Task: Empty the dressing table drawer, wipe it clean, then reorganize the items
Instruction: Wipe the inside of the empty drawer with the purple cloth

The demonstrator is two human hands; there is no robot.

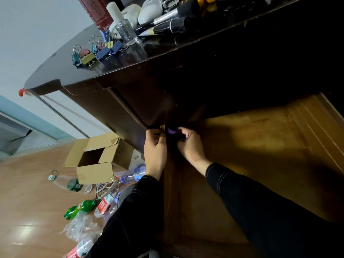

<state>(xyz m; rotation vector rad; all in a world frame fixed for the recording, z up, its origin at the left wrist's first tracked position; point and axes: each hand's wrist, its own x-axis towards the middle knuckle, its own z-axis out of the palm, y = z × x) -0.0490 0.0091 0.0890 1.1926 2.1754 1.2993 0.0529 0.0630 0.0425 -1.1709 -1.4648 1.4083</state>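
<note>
Now both hands meet at the left front corner of the pulled-out drawer [260,155], very close to each other. The left hand [155,153] has its fingers curled around the dark side edge of the drawer, gripping it. The right hand [191,146] is closed around a small dark thing with a purple part [176,134] (it is blurred, so I cannot tell if it is a cloth or some small item). I judge that the left hand steadies the drawer, so it does not slide while the right hand works in the corner.

The drawer stands open under the dressing table top [61,71], and its light wooden bottom looks bare: no items are visible inside, though the back part is in deep shadow. From this I think the emptying is done and the wiping is in hand, or it is nearly finished.

The drawer's things seem to wait on the glossy dark top: a group of coloured binder clips [96,51], a small clear bottle [127,30], black and silver tubes [167,25] and white containers [149,11]. They are kept there probably to go back later.

Further out, on the floor at the left, lie an open cardboard box [96,157] and several plastic bottles [74,185].
</note>
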